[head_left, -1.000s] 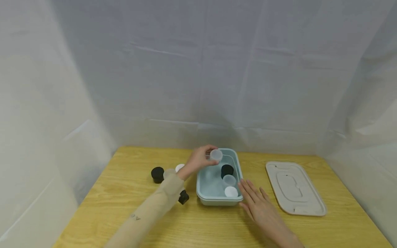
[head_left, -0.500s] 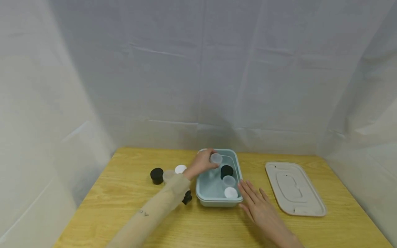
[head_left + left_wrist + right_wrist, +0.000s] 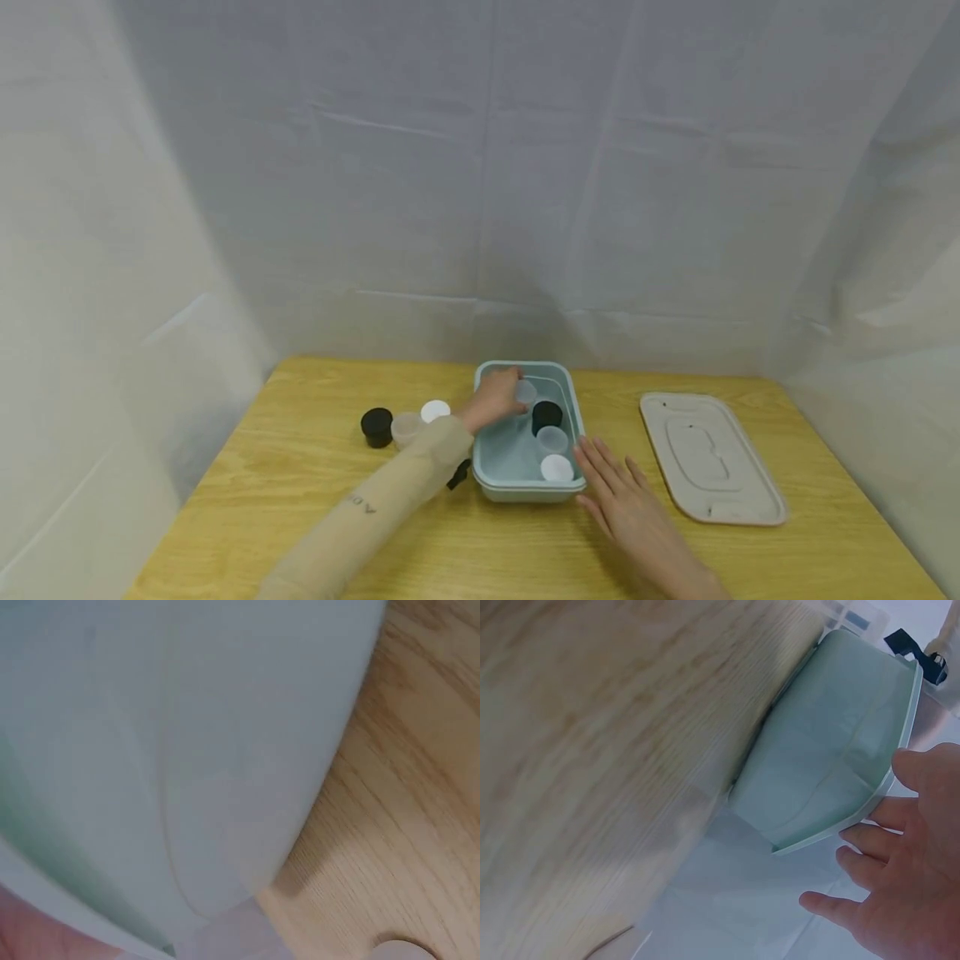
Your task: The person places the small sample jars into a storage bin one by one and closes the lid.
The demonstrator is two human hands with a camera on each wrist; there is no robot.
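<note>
My left hand (image 3: 501,398) reaches into the pale teal container (image 3: 521,493) and pinches a small clear cup (image 3: 527,391) low at its far left. In the container's right half lie a black cup (image 3: 547,414), a clear cup (image 3: 552,438) and a white one (image 3: 557,467). My right hand (image 3: 611,487) lies flat on the wooden table (image 3: 300,500), fingers straight, by the container's near right corner. The right wrist view shows these fingers (image 3: 870,859) against the container (image 3: 832,750) rim. The left wrist view is filled by the container wall (image 3: 150,750).
A beige lid (image 3: 708,457) lies flat at the right of the table. Left of the container stand a black cup (image 3: 376,426), a clear cup (image 3: 406,427) and a white cup (image 3: 435,410). A small black object (image 3: 459,475) shows under my left sleeve. White sheeting surrounds the table.
My left hand has lowered the clear cup from above the container's far rim down into it. The right hand has stayed in place.
</note>
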